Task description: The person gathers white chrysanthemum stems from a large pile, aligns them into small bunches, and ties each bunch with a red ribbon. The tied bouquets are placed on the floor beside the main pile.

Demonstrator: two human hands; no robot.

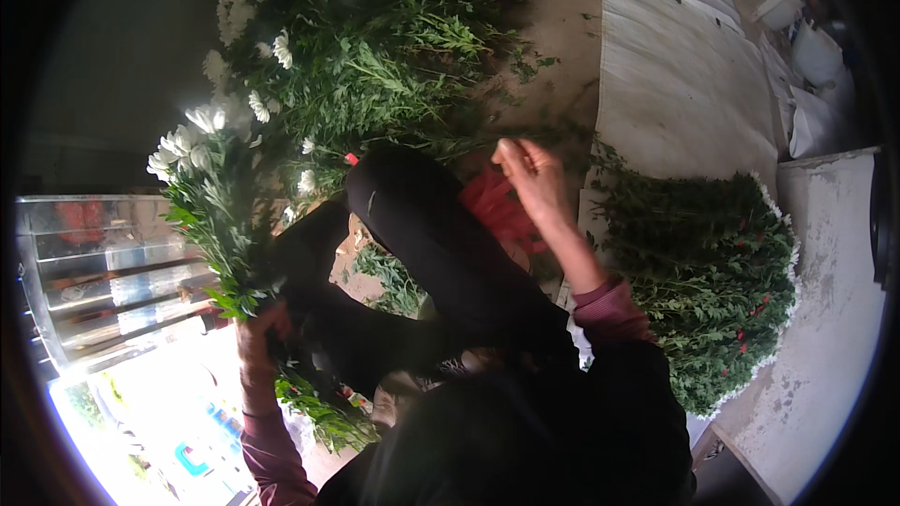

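Observation:
My left hand (266, 322) grips a bunch of white chrysanthemums (225, 225) near the lower stems, with the blooms pointing up and away. Across my legs from it, my right hand (532, 172) is raised with its fingers curled and the thumb against them. Motion blurs it, and whether something thin is pinched there I cannot tell. Just below and left of this hand lies a heap of red strips (496, 204), partly hidden by my knee. Loose chrysanthemum stems (380, 77) with white blooms are piled on the floor beyond my knees.
To my right, chrysanthemums with red ties (703, 281) are stacked, their white heads along the outer edge. Behind them spreads a white sheet (675, 70), beside a worn pale block (830, 281). A metal-barred frame (119, 274) and bright daylight are at the left. Leaf scraps litter the floor (555, 21).

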